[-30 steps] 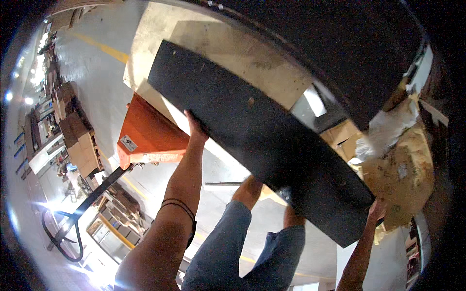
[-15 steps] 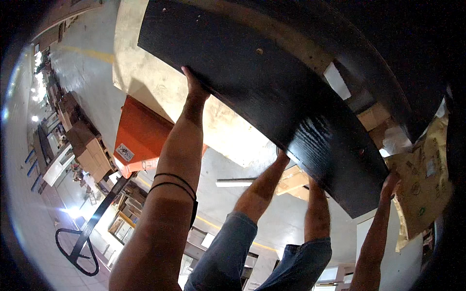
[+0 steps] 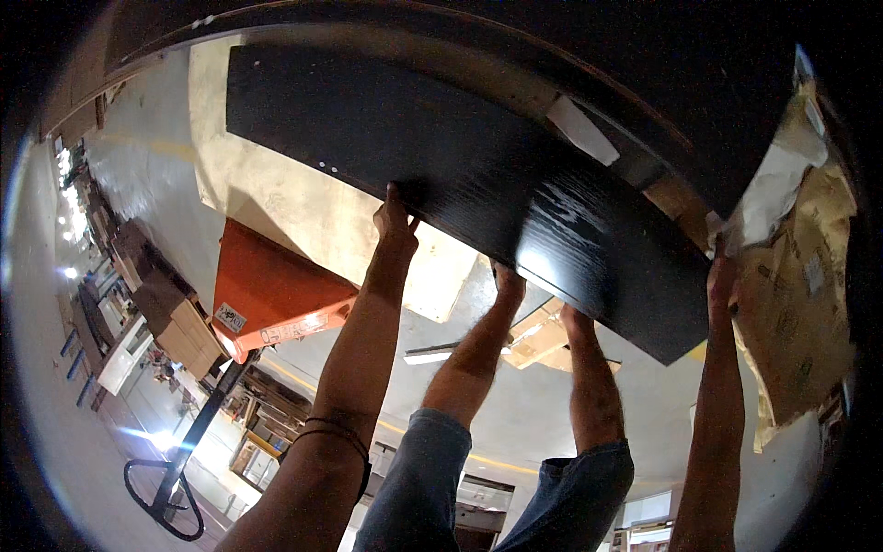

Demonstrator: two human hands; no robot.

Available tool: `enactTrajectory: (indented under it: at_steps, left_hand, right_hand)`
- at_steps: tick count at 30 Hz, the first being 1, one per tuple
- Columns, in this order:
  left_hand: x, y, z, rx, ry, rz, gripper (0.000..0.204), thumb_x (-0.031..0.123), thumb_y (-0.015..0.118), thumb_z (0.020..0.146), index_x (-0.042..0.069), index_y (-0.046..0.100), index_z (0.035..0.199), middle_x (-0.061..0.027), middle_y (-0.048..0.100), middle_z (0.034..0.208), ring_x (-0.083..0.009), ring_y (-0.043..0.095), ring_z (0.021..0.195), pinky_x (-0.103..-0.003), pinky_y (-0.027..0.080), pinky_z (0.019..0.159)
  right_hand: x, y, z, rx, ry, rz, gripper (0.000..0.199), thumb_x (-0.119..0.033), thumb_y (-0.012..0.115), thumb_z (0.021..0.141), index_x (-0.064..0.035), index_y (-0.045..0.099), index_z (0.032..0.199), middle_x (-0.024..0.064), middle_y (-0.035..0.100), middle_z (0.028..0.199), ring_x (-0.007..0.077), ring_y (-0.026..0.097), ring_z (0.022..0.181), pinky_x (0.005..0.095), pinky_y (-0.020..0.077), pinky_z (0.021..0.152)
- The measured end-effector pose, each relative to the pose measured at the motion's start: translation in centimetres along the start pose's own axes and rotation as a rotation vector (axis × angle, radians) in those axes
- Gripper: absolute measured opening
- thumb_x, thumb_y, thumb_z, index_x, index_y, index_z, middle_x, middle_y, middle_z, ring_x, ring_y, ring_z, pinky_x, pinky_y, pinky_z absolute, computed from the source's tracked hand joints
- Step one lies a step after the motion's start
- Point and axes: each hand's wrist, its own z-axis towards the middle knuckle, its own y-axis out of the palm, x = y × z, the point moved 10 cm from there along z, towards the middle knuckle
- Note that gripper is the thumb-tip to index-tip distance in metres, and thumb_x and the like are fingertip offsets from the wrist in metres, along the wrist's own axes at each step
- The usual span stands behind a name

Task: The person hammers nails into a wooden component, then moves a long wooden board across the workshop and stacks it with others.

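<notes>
Concrete floor (image 3: 147, 166) of a workshop or warehouse is showing on the far left, with cluttered benches and cardboard boxes (image 3: 179, 322) standing along its edge. Beside them an orange pallet jack (image 3: 276, 290) is resting, and its black handle (image 3: 166, 483) is reaching down toward the lower left. Moving to the right, the left hand (image 3: 395, 225) is pressing on the near long edge of a large black board (image 3: 460, 175), fingers curled over that edge, so it is clamped on the board; a dark cord bracelet (image 3: 336, 432) is sitting on this forearm. The board is lying tilted across the middle of the view, over a pale sheet (image 3: 276, 198) that is spreading under its left part. Below the board the person's two legs in blue jeans (image 3: 414, 478) are showing. At the far right, the right hand (image 3: 722, 276) is holding the board's right end, but whether its fingers are closing around the corner I cannot tell. The two hands are well apart, one at each side of the board. Crumpled brown paper wrapping (image 3: 800, 276) is lying just beside the right hand. As I am judging it, the person is carrying or positioning the board; the next move is calling for both hands to keep the board level and to steer its right corner free of the paper.
</notes>
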Motion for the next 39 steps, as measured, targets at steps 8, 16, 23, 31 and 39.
enactTrajectory:
  at_steps: [8, 16, 23, 31, 39]
  left_hand:
    - [-3.8, 0.9, -1.9, -0.259, -0.041, 0.232, 0.041, 0.036, 0.053, 0.09, 0.015, 0.049, 0.125, -0.0066, 0.051, 0.124, -0.0239, 0.047, 0.116, -0.048, 0.038, 0.097]
    - [5.9, -7.1, -2.2, -0.074, 0.434, 1.301, 0.079, 0.046, 0.063, 0.081, -0.001, 0.031, 0.136, -0.0218, 0.043, 0.131, -0.0322, 0.042, 0.123, -0.039, 0.036, 0.101]
    - [19.6, -3.2, 3.0, 0.021, 0.904, 1.472, 0.071, 0.048, 0.066, 0.079, -0.003, 0.043, 0.123, -0.0229, 0.054, 0.115, -0.0349, 0.053, 0.107, -0.041, 0.044, 0.091]
    - [38.9, -9.8, 16.9, 0.192, 1.303, 1.214, 0.07, 0.043, 0.071, 0.073, -0.005, 0.046, 0.117, -0.0284, 0.053, 0.115, -0.0428, 0.053, 0.105, -0.048, 0.045, 0.088]
    - [47.6, -9.3, 25.1, 0.257, 1.024, 1.112, 0.064, 0.049, 0.07, 0.075, -0.009, 0.056, 0.099, -0.0195, 0.064, 0.087, -0.0274, 0.063, 0.085, -0.039, 0.049, 0.073]
  right_hand:
    - [-7.2, -0.4, 0.9, -0.019, 0.037, 0.099, 0.057, -0.051, 0.039, 0.093, -0.002, 0.059, 0.113, 0.0223, 0.061, 0.091, 0.032, 0.061, 0.083, 0.0419, 0.047, 0.068]
    - [-9.8, -3.9, -2.6, 0.159, 0.002, 0.933, 0.072, -0.048, 0.069, 0.076, 0.0034, 0.051, 0.122, 0.0197, 0.054, 0.12, 0.0303, 0.047, 0.116, 0.0416, 0.0395, 0.095]
    - [16.0, 11.1, -1.7, -0.027, 0.336, 0.397, 0.077, -0.055, 0.058, 0.081, -0.0092, 0.037, 0.138, 0.0161, 0.035, 0.141, 0.036, 0.035, 0.128, 0.0479, 0.0303, 0.103]
    - [-1.8, 12.5, -12.8, -0.162, 0.459, 1.182, 0.071, -0.052, 0.057, 0.083, -0.0123, 0.035, 0.138, 0.0127, 0.034, 0.14, 0.0339, 0.034, 0.126, 0.0475, 0.0315, 0.101]
    - [-8.0, 12.9, -17.1, 0.058, 0.539, 1.123, 0.068, -0.052, 0.057, 0.083, -0.0112, 0.038, 0.135, 0.0127, 0.037, 0.136, 0.0326, 0.037, 0.122, 0.0463, 0.033, 0.098]
